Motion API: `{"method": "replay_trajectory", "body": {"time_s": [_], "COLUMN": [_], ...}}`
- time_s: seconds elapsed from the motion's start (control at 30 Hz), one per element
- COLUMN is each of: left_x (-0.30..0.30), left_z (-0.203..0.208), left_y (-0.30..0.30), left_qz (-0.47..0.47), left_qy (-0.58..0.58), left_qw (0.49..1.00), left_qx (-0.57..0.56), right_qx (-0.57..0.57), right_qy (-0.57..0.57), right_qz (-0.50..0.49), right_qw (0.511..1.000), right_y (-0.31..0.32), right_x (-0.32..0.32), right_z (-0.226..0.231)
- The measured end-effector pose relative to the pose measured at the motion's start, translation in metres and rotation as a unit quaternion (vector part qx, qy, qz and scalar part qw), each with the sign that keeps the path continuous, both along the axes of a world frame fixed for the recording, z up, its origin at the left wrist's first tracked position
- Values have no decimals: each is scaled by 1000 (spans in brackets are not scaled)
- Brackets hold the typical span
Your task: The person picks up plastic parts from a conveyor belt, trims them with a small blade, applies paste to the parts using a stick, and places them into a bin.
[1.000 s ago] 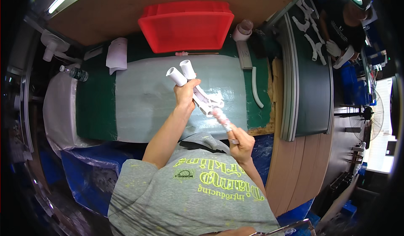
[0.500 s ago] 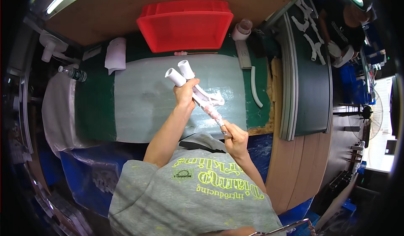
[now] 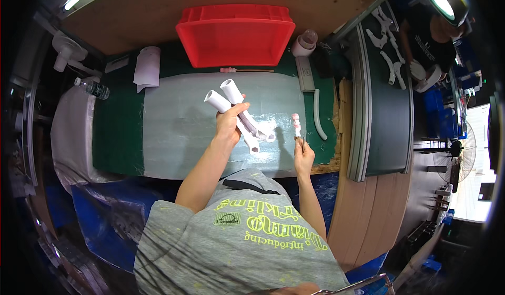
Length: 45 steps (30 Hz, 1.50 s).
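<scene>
My left hand [image 3: 229, 120] is wrapped round a white forked tube piece [image 3: 247, 129] above the middle of the table. Two round open tube ends [image 3: 223, 95] stick out past its thumb on the far side. The near ends of the piece spread apart and show dark openings. To the right, and apart from that piece, my right hand [image 3: 303, 157] grips a stick with a lumpy pink-and-white wrapped head [image 3: 296, 125]. The head points away from me. Most of the stick's handle is hidden in my fingers.
A red bin [image 3: 236, 42] stands at the back. Before it lies another wrapped-head stick [image 3: 247, 70]. A curved white tube [image 3: 319, 115] lies at the right, a plastic bottle [image 3: 93, 88] at the left. Beyond the dark conveyor belt [image 3: 381, 132], a gloved person [image 3: 428, 48] handles a white part.
My right hand has drawn the wrapped-head stick out of the tube piece and away to the right, turning its head to the far side. My left hand still holds the piece.
</scene>
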<state>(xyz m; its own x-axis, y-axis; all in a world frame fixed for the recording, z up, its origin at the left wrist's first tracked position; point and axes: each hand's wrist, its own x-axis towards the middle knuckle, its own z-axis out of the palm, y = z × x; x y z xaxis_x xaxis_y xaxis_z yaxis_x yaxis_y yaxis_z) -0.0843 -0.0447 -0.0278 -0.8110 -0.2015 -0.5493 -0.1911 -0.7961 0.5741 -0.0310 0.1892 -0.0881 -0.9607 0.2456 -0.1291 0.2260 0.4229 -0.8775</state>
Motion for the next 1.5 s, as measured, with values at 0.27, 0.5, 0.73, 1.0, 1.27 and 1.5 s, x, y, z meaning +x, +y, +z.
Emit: {"method": "replay_trajectory", "body": {"time_s": [0.27, 0.5, 0.73, 1.0, 1.27, 1.5], "left_x": [5, 8, 10, 19, 35, 42], "left_z": [8, 14, 26, 28, 21, 25], "left_y": [-3, 0, 11, 27, 41, 55], "left_qz": [-15, -34, -21, -58, -191, -194], "left_qy": [3, 24, 78, 174, 206, 276], "left_qw": [1000, 999, 989, 966, 941, 878], "left_qx": [18, 9, -123, -184, -189, -339], "right_qx": [170, 230, 92, -422, -583, -595], "right_qy": [23, 40, 137, -208, -251, -211], "right_qz": [-1, 20, 38, 215, 218, 225], "right_qw": [985, 972, 986, 856, 742, 742], "right_y": [-4, 9, -5, -30, -42, -31], "right_x": [-40, -55, -39, -2, 15, 34], "right_z": [-31, -55, -17, 56, 62, 58]}}
